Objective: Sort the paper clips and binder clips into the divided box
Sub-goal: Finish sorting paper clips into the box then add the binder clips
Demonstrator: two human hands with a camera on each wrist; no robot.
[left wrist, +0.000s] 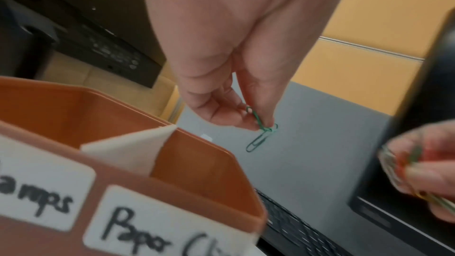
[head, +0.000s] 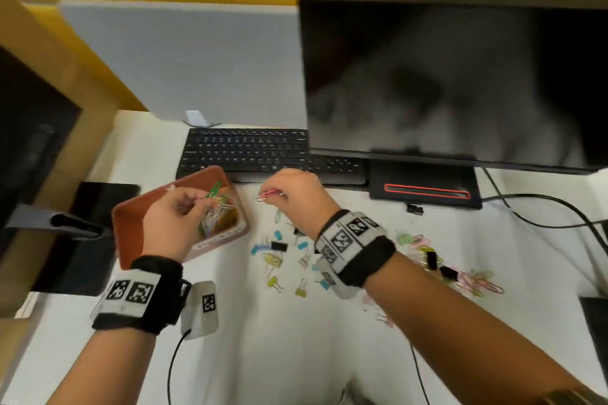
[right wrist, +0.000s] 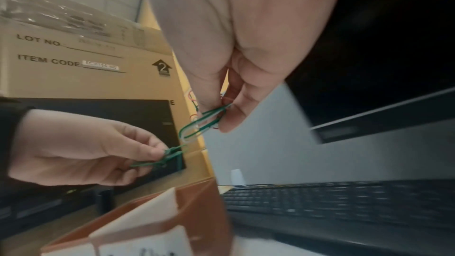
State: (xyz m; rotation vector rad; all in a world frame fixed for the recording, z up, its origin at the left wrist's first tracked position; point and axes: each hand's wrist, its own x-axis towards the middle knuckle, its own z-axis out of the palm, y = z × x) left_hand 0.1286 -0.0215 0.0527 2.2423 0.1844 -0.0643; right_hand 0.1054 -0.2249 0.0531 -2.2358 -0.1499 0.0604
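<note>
Left hand (left wrist: 221, 77) pinches linked green clips (left wrist: 261, 129) over the box (left wrist: 204, 163); right hand (right wrist: 236, 65) grips a clip bunch (right wrist: 202, 124); tangled, they may snag and spill onto the counter (head: 279, 339)

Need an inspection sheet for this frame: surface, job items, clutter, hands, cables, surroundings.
Surface: white desk, loose clips scattered right of centre.
Job's things: brown divided box at left, tilted, with paper clips in its right compartment; the labels read "Paper Cl..." and "...amps". Binder clips and more paper clips lie loose on the desk.
Clutter: one black binder clip lies apart by the monitor base.
Grippers: left hand pinches linked green paper clips over the box; right hand pinches a small bunch of paper clips.
Cables: black leads at right; thin wire from the left wrist unit.
Surroundings: keyboard, dark monitor, cardboard carton, grey partition.
</note>
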